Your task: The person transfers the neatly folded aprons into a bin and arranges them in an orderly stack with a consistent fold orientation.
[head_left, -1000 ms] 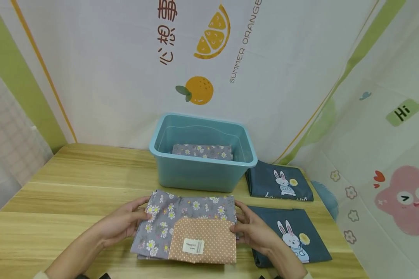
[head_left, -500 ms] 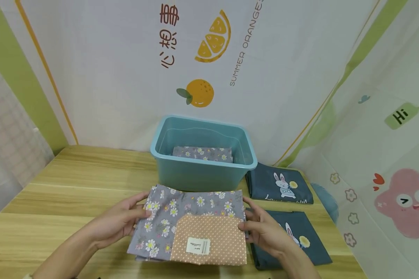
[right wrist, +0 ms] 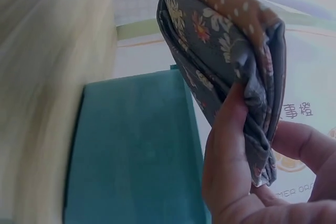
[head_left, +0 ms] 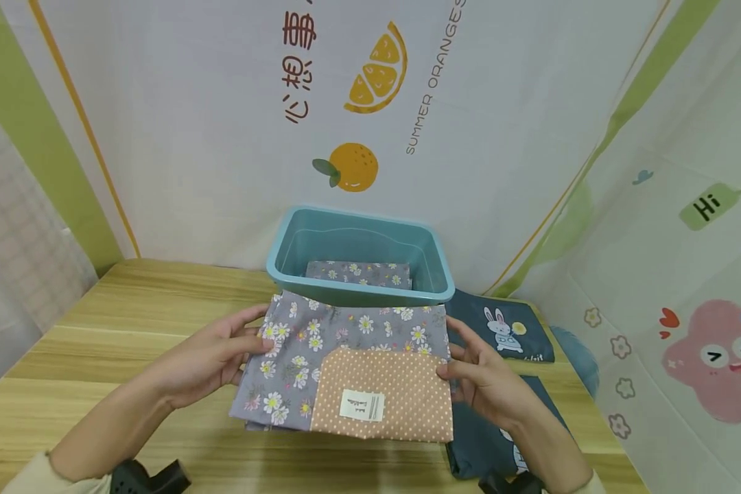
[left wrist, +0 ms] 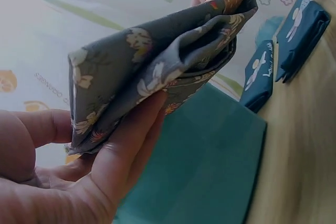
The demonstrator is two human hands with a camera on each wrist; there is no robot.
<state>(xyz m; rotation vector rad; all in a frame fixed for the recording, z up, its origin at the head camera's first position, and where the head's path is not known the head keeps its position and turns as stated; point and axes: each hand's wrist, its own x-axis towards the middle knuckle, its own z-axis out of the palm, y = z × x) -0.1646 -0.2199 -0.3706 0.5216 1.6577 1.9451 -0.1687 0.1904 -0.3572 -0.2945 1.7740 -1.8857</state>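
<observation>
1. The left hand (head_left: 219, 357) pinches one short end of a folded cloth (head_left: 284, 374); the grip is clamped, with the thumb on the upper face and fingers behind it.
2. The right hand (head_left: 488, 374) pinches the opposite end in the same way, so this grip also is clamped on the cloth.
3. The cloth is held above the bench (head_left: 92, 363), on the near side of the blue bin (head_left: 370, 291), and it hides most of the bin's front wall in the head view. It is grey with daisies, and the left wrist view shows several layers.
4. On the cloth is a tan dotted patch (head_left: 407, 391), and on the patch a white label (head_left: 361, 405). The label bears dark writing, but it is too small for me to read.
5. Inside the bin lies another daisy cloth (head_left: 358, 274), of similar print.
6. Just to the right of the bin lies a dark blue bundle (head_left: 481, 333) with a rabbit; its lettering is partly covered.
7. Nearer than the bin, and also to its right, lies a second dark bundle (head_left: 484, 439), partly behind the right hand and forearm.
8. Behind the bin hangs a white curtain (head_left: 210, 137). On it one reads "SUMMER ORANGES" (head_left: 435, 75) and the characters "心想事" (head_left: 298, 65).
9. Far right of the bin, a green tag (head_left: 712, 206) says "Hi".
</observation>
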